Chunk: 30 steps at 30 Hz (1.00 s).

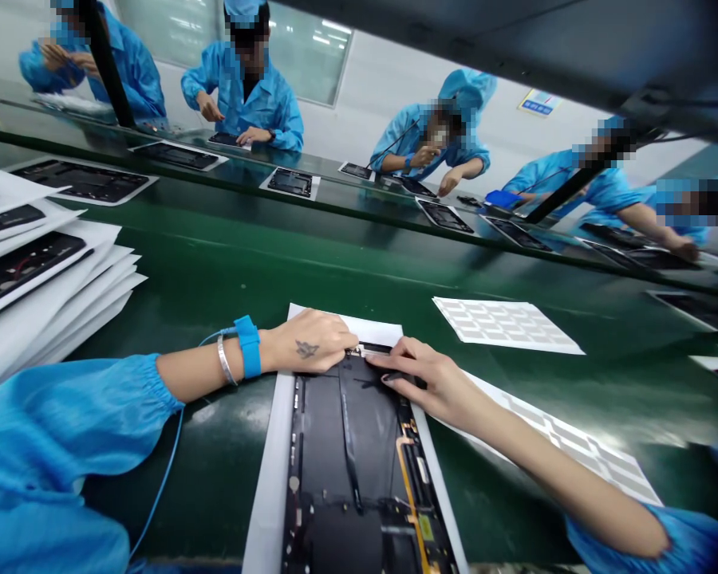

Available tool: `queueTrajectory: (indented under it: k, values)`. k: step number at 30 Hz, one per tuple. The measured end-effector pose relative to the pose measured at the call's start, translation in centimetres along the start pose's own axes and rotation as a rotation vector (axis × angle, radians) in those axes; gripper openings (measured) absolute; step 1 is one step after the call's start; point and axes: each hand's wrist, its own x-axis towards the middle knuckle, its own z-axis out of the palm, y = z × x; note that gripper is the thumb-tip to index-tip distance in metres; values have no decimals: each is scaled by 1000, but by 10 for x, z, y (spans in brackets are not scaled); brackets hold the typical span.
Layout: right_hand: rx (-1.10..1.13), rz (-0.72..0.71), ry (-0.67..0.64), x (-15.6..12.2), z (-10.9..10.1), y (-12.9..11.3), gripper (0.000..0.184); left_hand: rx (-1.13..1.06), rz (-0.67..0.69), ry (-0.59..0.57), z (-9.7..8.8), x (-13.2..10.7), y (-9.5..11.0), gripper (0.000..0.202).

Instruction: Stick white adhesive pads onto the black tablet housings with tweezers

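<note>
Opened device (374, 430): one, on one white sheet (268, 478). Our left fingers (345, 343) curl, grip unclear; right fingers (398, 363) parted, only touching it.

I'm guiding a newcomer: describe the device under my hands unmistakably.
On the green bench, bottom centre, a black device lies on white paper, left hand and right hand at its far end. Unlike the stacked devices at left, it shows a gold strip.

left hand (312, 341): curled (back upward) | right hand (434, 375): straighter, pointing left
</note>
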Motion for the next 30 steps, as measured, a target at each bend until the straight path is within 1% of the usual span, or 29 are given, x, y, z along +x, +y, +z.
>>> queueTrajectory:
  k: [4, 9, 13, 18, 24, 27, 30]
  values:
    - [4, 57, 38, -11, -3, 6, 29, -14, 11, 7, 1, 0, 0, 17]
    - [63, 130, 85, -5, -5, 8, 24, -10, 7, 20, 0, 0, 0, 16]
    - [67, 107, 94, 5, -3, 3, 25, -12, 10, 19, 0, 1, 0, 17]
    - [71, 54, 57, 19, 3, -5, 26, -5, -6, 3, 2, 1, -1, 17]
    - [41, -11, 71, 22, 13, 0, 27, -57, -16, -16, -3, -1, -1, 20]
    - [24, -30, 150, 21, 14, 5, 23, -128, -96, 12, -5, -2, -3, 26]
    - [74, 45, 327, 22, 10, 12, 19, -192, -186, 27, -9, -4, -4, 35]
